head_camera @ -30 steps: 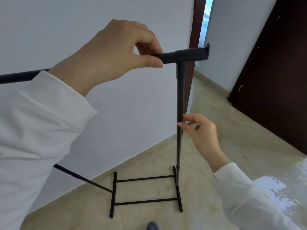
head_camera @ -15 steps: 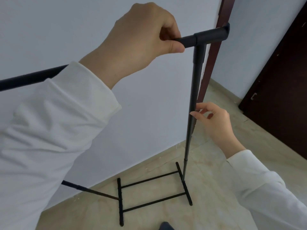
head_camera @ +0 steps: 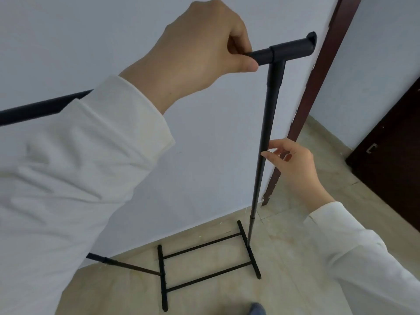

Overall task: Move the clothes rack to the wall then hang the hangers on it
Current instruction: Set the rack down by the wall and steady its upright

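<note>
A black metal clothes rack [head_camera: 269, 123] stands close to the white wall [head_camera: 91, 42], its base bars on the floor. My left hand [head_camera: 200, 46] is closed around the top rail just left of the right corner joint. My right hand [head_camera: 293, 162] touches the right upright pole at mid-height with thumb and fingertips, fingers loosely apart. The rail's left part is hidden behind my white sleeve. No hangers are in view.
A dark brown door frame [head_camera: 316, 98] runs just right of the rack. A dark wooden door [head_camera: 391, 155] stands at the far right. Beige tiled floor [head_camera: 295, 246] spreads below. A shoe tip [head_camera: 256, 310] shows at the bottom edge.
The view has shifted so the rack sits further right and nearer the door frame. Both hands keep the same places on the rack.
</note>
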Demonstrator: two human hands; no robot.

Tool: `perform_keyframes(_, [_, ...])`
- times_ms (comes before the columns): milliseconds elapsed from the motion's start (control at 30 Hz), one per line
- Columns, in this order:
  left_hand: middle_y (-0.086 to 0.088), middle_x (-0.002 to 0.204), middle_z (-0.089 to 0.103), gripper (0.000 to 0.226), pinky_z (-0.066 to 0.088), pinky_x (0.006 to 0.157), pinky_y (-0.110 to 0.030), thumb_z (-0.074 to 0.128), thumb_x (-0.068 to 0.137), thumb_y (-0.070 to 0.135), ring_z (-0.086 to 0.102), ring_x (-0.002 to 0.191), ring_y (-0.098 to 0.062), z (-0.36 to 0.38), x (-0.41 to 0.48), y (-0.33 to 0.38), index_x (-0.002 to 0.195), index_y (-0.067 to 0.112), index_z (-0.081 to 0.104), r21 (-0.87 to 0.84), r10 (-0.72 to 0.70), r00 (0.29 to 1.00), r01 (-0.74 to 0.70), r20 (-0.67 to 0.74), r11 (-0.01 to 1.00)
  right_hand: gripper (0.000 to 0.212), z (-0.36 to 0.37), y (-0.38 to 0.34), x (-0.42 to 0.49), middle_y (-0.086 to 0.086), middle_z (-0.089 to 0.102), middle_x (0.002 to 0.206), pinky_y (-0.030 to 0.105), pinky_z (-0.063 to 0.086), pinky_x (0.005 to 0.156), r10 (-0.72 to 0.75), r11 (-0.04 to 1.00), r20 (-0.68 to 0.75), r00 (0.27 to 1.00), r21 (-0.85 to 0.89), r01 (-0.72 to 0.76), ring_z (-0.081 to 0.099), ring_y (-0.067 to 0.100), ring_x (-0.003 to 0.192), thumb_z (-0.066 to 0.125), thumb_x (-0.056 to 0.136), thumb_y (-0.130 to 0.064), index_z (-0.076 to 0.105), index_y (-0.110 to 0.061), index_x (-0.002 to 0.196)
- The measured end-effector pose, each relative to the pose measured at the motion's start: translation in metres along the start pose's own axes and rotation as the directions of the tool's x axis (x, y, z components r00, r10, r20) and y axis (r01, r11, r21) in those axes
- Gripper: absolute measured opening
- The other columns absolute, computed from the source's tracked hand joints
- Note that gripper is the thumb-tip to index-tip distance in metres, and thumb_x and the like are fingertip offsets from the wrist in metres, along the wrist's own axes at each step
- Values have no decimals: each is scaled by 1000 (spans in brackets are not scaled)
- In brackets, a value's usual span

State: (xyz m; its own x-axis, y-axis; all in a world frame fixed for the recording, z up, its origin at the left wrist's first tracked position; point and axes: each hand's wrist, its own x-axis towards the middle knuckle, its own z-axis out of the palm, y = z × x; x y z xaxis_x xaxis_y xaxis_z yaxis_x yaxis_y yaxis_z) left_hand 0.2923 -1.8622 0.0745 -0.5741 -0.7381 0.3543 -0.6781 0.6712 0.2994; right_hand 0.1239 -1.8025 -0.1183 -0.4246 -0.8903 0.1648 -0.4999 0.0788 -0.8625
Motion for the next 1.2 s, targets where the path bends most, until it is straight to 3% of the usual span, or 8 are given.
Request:
perform_keyframes(100, [11,85,58,24,38,62,-18,61,84,40,56,80,-8,11,18,5,101,25,70,23,-18,1000,17,13,1000,19,-6,11,19,-22,51,75,21,41,64,18,1000,31,999,10,-18,44,2,63,66,82,-19,68,-18,102])
perform_keyframes(200, [14,78,55,22,36,60,-16,62,83,40,53,72,-5,19,31,8,98,26,70,26,-44,998,43,39,999,21,-10,17,34,-24,49,77,18,40,65,13,1000,63,998,6,-14,44,1,64,66,83,-20,68,-17,103])
perform_keyframes(333, [16,75,55,22,40,66,-25,63,82,41,56,85,-12,29,47,15,97,27,70,37,-87,994,85,58,996,18,-17,28,54,-27,50,78,26,44,73,18,1000,103,995,-5,-18,46,1,67,66,82,-24,67,-22,101])
perform_keyframes(533, [14,76,55,23,41,77,-27,64,81,39,57,88,-11,36,62,19,98,26,70,38,-132,989,129,63,991,21,-21,37,69,-15,57,87,21,40,73,-1,1000,133,991,16,-1,48,0,72,65,83,-23,67,-19,103])
perform_keyframes(600, [13,78,56,22,42,77,-27,64,81,39,57,89,-10,38,65,20,98,26,70,37,-142,988,140,57,989,20,-21,38,72,-20,56,83,16,39,70,-3,1000,142,990,20,1,49,1,73,65,83,-22,67,-20,102])
perform_keyframes(867, [20,73,54,10,34,55,-7,64,82,39,52,74,-1,38,65,19,88,31,65,4,-173,977,174,123,985,18,-21,44,72,-25,49,79,9,34,64,2,1000,177,984,28,-7,45,-1,69,64,84,-22,64,-23,102])
perform_keyframes(1000, [19,78,55,12,31,57,-12,62,82,41,48,71,7,38,63,18,89,31,63,-8,-183,972,186,147,983,13,-21,43,69,-27,50,79,9,35,66,-16,999,181,983,45,8,46,-1,71,64,84,-22,61,-27,96])
perform_keyframes(1200, [8,103,63,16,34,53,-8,58,84,43,49,69,1,39,57,17,93,30,61,-21,-181,972,186,148,982,13,-18,41,60,-27,52,79,15,38,66,-13,997,150,989,71,2,46,1,68,64,84,-20,59,-30,92])
